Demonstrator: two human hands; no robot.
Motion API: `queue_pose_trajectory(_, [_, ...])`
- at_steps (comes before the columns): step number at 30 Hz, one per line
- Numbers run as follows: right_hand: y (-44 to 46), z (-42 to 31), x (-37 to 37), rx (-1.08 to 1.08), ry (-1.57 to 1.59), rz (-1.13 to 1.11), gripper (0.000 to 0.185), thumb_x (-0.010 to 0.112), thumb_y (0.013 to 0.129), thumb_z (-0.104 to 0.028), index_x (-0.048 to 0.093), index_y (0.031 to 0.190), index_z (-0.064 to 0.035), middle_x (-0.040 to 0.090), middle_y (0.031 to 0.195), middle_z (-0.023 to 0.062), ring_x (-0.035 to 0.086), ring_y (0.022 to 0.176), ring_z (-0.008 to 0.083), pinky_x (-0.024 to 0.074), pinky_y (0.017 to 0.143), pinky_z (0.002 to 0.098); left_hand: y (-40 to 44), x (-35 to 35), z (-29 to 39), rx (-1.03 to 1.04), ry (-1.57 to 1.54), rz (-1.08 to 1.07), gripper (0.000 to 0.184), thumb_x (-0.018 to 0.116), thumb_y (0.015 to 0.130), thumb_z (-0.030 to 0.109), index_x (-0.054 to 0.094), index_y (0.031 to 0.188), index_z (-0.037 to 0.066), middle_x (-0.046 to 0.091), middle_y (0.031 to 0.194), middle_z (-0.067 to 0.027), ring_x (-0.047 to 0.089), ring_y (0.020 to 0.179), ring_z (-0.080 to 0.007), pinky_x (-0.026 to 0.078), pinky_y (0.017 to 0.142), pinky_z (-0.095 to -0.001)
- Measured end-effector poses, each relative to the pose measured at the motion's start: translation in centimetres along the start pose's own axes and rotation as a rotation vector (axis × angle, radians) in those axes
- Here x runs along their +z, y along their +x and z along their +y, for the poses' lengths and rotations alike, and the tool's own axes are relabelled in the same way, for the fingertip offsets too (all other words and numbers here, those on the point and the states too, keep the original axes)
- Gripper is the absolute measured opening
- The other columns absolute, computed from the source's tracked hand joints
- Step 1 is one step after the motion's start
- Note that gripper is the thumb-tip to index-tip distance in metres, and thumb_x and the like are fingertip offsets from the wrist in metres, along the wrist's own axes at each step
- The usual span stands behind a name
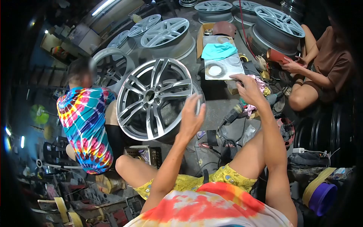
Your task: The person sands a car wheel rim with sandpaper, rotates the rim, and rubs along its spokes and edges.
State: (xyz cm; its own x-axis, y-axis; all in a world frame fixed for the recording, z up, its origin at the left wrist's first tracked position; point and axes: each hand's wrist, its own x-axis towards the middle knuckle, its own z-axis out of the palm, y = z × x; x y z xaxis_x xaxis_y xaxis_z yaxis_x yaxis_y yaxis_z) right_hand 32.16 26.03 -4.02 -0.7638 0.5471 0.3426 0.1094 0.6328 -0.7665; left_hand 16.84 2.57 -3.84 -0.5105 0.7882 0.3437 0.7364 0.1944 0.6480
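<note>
A silver multi-spoke alloy wheel rim point(162, 72) stands tilted in front of me, its spoked face turned up. My left hand point(193, 119) is beside the rim's right edge, fingers slightly blurred and thumb apart, holding nothing I can see; whether it touches the rim I cannot tell. My right hand point(249, 90) is at the near corner of a flat metal-topped board point(236, 68), index finger stretched to its edge, the other fingers partly bent. On that board lie a turquoise cloth point(219, 51) and a pale round disc point(215, 70).
Several grey rims point(165, 33) stand behind. At left sits a person in a tie-dye shirt point(86, 126); at right another person holds a reddish-brown cylinder point(278, 56). A power tool point(231, 114) and cables lie on the floor. A plastic crate point(153, 156) is near my knee.
</note>
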Motion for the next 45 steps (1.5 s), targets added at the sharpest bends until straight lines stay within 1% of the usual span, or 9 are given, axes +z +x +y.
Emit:
queue_pose_trajectory(8, [-0.7,0.0,-1.1,0.050,0.022,0.030,0.039,0.055,0.088,-0.002,0.064,0.126,-0.0036,0.069,0.113,0.0221,0.066,0.109,0.0391,0.0489,0.098,0.0416,-8.2,-0.1,-4.0,-0.248,0.743,-0.009,0.092,0.078,0.085,0.032,0.031,0.153,-0.008,0.043,0.152,-0.0280,0.037,0.144,-0.0453,0.024,0.122,-0.0553])
queue_pose_trajectory(15, [0.9,0.9,0.3,0.071,0.043,0.118,0.032,0.057,0.088,-0.005,0.068,0.118,-0.0013,0.070,0.113,0.0208,0.069,0.106,0.0346,0.0504,0.095,0.0404,-0.3,6.4,-2.2,-0.211,0.659,0.109,0.084,0.077,0.085,0.034,0.042,0.148,-0.009,0.041,0.154,-0.0309,0.037,0.144,-0.0458,0.025,0.121,-0.0567])
queue_pose_trajectory(18, [1.3,1.8,0.9,0.153,0.103,0.124,0.031,0.063,0.086,-0.011,0.072,0.114,-0.0019,0.073,0.098,0.0187,0.072,0.092,0.0275,0.0538,0.085,0.0376,-0.1,7.1,-0.7,-0.110,0.325,0.127,0.062,0.074,0.089,0.029,0.056,0.138,-0.006,0.045,0.151,-0.0316,0.042,0.141,-0.0455,0.031,0.118,-0.0545])
queue_pose_trajectory(20, [1.6,1.6,1.1,0.306,0.078,0.057,0.033,0.069,0.083,-0.015,0.076,0.113,-0.0037,0.074,0.084,0.0147,0.070,0.075,0.0198,0.0543,0.073,0.0343,-1.2,7.2,0.2,-0.215,-0.373,-0.262,0.044,0.071,0.092,0.018,0.065,0.129,-0.005,0.050,0.148,-0.0291,0.047,0.140,-0.0446,0.036,0.117,-0.0503])
queue_pose_trajectory(30, [3.5,0.3,7.2,0.183,0.240,-0.244,0.032,0.080,0.083,-0.015,0.077,0.112,-0.0029,0.073,0.079,0.0041,0.064,0.070,0.0064,0.0514,0.065,0.0253,-9.4,-2.3,-1.9,-0.203,0.473,-0.058,0.076,0.066,0.096,0.019,0.029,0.156,-0.009,0.027,0.164,-0.0305,0.024,0.154,-0.0452,0.018,0.126,-0.0530])
queue_pose_trajectory(36, [7.5,-3.9,7.9,0.276,1.088,-0.366,0.033,0.078,0.094,-0.021,0.073,0.121,-0.0012,0.072,0.102,0.0048,0.066,0.081,0.0087,0.0567,0.074,0.0247,-12.4,-4.5,-1.1,-0.311,0.643,-0.167,0.085,0.070,0.091,0.019,0.024,0.157,-0.009,0.021,0.165,-0.0295,0.020,0.155,-0.0448,0.018,0.125,-0.0568])
queue_pose_trajectory(38, [7.6,-0.1,10.7,0.321,0.881,-0.596,0.030,0.083,0.088,-0.019,0.075,0.111,-0.0012,0.074,0.088,0.0044,0.069,0.083,0.0112,0.0569,0.075,0.0264,-11.8,-3.5,0.1,-0.313,0.604,-0.062,0.081,0.071,0.091,0.017,0.029,0.155,-0.009,0.029,0.159,-0.0302,0.029,0.147,-0.0491,0.027,0.121,-0.0554])
queue_pose_trajectory(40, [5.6,5.5,14.9,-0.038,-0.274,-0.307,0.016,0.072,0.083,-0.011,0.073,0.098,-0.0061,0.075,0.084,0.0167,0.074,0.083,0.0355,0.0569,0.075,0.0436,-10.3,-2.7,0.6,-0.239,0.599,-0.021,0.076,0.073,0.090,0.018,0.035,0.150,-0.010,0.038,0.149,-0.0292,0.039,0.137,-0.0479,0.034,0.114,-0.0536])
queue_pose_trajectory(45, [6.4,2.1,11.1,0.073,-0.081,-0.213,0.019,0.064,0.081,-0.009,0.075,0.096,-0.0058,0.072,0.083,0.0216,0.072,0.083,0.0393,0.0545,0.076,0.0474,-7.1,-1.3,0.6,-0.179,0.596,-0.028,0.063,0.070,0.091,0.018,0.046,0.141,-0.012,0.047,0.129,-0.0256,0.047,0.120,-0.0423,0.041,0.101,-0.0495])
